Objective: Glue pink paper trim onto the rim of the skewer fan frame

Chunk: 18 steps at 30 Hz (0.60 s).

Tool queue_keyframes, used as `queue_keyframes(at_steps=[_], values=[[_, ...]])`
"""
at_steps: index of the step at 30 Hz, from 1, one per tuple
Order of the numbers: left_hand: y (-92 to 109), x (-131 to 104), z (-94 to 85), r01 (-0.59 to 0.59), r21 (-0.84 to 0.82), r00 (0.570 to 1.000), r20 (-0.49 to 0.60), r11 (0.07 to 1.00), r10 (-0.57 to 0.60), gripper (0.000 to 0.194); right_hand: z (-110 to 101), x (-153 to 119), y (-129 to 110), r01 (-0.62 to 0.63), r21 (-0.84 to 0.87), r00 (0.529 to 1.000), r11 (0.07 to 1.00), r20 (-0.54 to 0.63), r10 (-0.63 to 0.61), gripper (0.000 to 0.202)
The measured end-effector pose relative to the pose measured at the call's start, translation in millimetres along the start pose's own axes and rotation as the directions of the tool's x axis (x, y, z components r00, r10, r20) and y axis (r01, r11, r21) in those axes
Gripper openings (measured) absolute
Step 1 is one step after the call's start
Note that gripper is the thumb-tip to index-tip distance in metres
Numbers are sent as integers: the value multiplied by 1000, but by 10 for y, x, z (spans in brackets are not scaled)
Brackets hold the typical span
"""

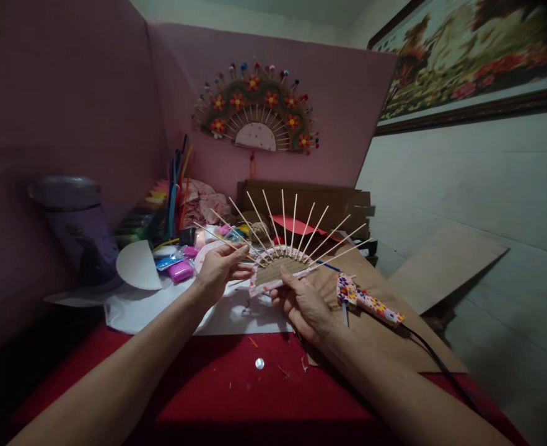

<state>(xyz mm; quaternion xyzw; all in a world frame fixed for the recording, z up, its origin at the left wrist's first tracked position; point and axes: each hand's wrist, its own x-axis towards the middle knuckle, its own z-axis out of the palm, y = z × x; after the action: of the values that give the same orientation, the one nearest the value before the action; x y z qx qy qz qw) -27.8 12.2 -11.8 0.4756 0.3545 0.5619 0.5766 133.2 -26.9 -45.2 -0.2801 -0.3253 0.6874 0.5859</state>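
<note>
In front of me is a half-round cardboard fan base [277,272], its edge wrapped in pale cloth with red spots. Several thin wooden sticks [294,220] fan out from its curved side. My right hand [303,303] grips the base by its lower edge, thumb on the corrugated face. At the left end, my left hand [222,266] has thumb and fingers closed on the outermost wooden stick, close to the base. To the right, on brown cardboard, lies a flower-patterned glue gun [368,300] with a black cord.
A finished fan with flowers [254,114] hangs on the pink backboard. Clay packets [180,269], a white half-disc [138,266] and pipe cleaners [176,192] are at left, beside a purple container [75,235]. White paper [152,310] covers part of the red cloth [208,384].
</note>
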Motion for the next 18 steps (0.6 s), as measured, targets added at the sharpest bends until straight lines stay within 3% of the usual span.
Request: queue_keyframes(at_steps=[18], values=[[2, -43, 21, -3, 54, 999, -44, 999, 5, 22, 11, -8, -10, 19, 26, 1000, 999, -22, -18, 22]])
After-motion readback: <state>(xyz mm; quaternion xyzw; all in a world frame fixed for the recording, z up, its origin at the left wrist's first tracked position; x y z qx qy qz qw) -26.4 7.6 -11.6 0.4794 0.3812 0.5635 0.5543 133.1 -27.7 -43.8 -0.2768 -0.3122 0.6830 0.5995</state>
